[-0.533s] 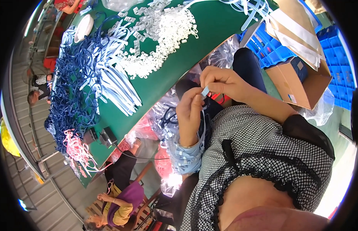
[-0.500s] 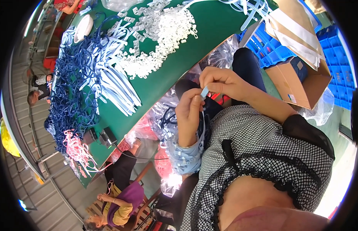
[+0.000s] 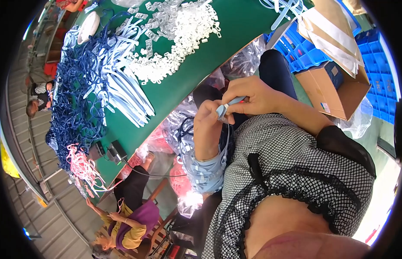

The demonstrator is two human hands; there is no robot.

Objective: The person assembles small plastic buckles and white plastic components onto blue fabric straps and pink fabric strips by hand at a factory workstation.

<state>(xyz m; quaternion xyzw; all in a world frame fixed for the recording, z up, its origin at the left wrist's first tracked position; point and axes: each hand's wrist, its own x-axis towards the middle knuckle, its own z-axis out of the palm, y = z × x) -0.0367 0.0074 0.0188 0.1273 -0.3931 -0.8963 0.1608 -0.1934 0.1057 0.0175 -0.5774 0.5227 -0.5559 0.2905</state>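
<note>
My left hand (image 3: 207, 125) and my right hand (image 3: 256, 96) meet in front of my body, past the table's near edge. Between them runs a light blue strap (image 3: 236, 100). My right fingers pinch its tapered end. With my left fingers I grip the same strap lower down, at a wider, paler piece (image 3: 221, 111) that may be a buckle; the fingertips partly hide it. More pale blue straps (image 3: 208, 172) hang in a bundle beside my left forearm.
The green table (image 3: 235, 32) carries white buckles (image 3: 155, 69), clear clips (image 3: 168, 21), light blue straps (image 3: 129, 97), dark blue cords (image 3: 71, 99) and pink cords (image 3: 82, 168). A cardboard box (image 3: 326, 93) and blue crates (image 3: 380, 77) stand right. Another person (image 3: 132, 224) sits lower left.
My right hand has drawn slightly away from the left, and a longer length of blue strap now shows between them. The seated person's arm now reaches toward the table's edge.
</note>
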